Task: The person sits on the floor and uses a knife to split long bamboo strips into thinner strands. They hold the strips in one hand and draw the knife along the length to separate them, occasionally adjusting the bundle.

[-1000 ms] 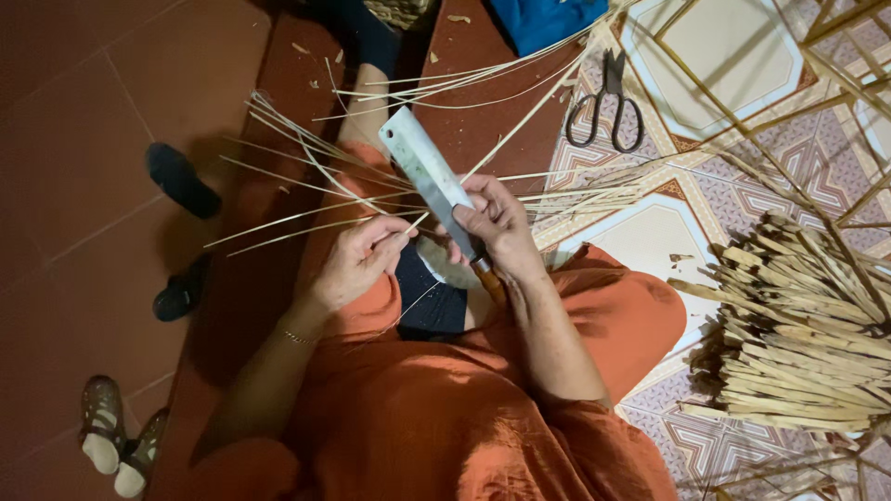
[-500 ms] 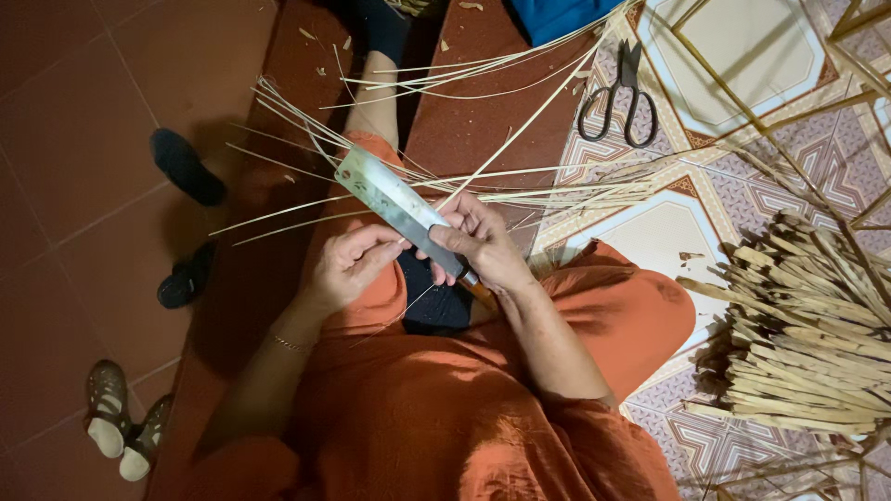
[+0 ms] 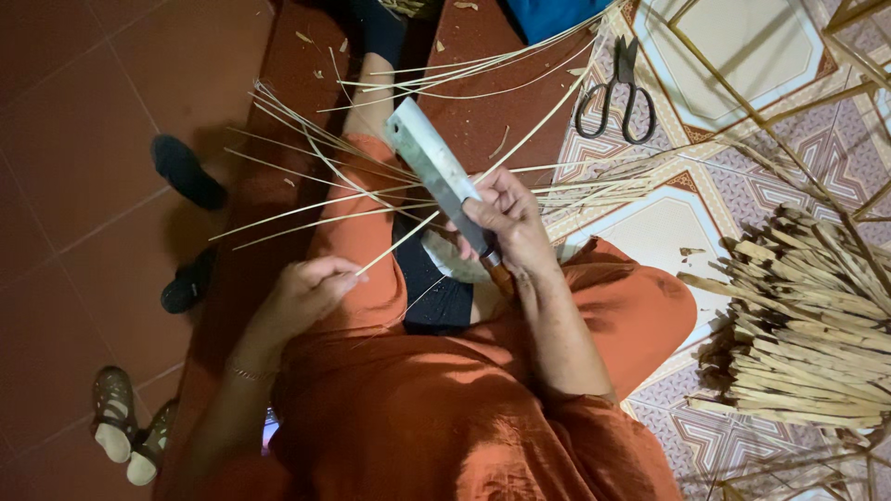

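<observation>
- Across my lap, over the orange cloth (image 3: 436,408), my right hand (image 3: 509,223) is clenched round the handle of the broad knife (image 3: 436,172), its blade slanting up and away from me toward the upper left.
- My left hand (image 3: 306,292) pinches the near end of one thin bamboo strip (image 3: 408,237) between thumb and fingers; the strip runs up under the blade to my right hand and on toward the scissors (image 3: 617,93).
- I judge the step to be shaving or splitting this strip: the blade's edge meets it just by my right thumb.
- The next move, as I read it, calls for a steady pull with the left hand while the right keeps the blade at a shallow angle, so the strip thins evenly and does not snap or cut through.
- More loose strips (image 3: 306,176) fan out over my knee to the left; a heap of thicker bamboo slats (image 3: 798,315) lies on the patterned tiles (image 3: 742,56) to my right.
- Compared with half a second ago, my left hand has drawn back from the knife toward my body, and the two hands, then nearly touching, are now apart with the strip stretched between them.
</observation>
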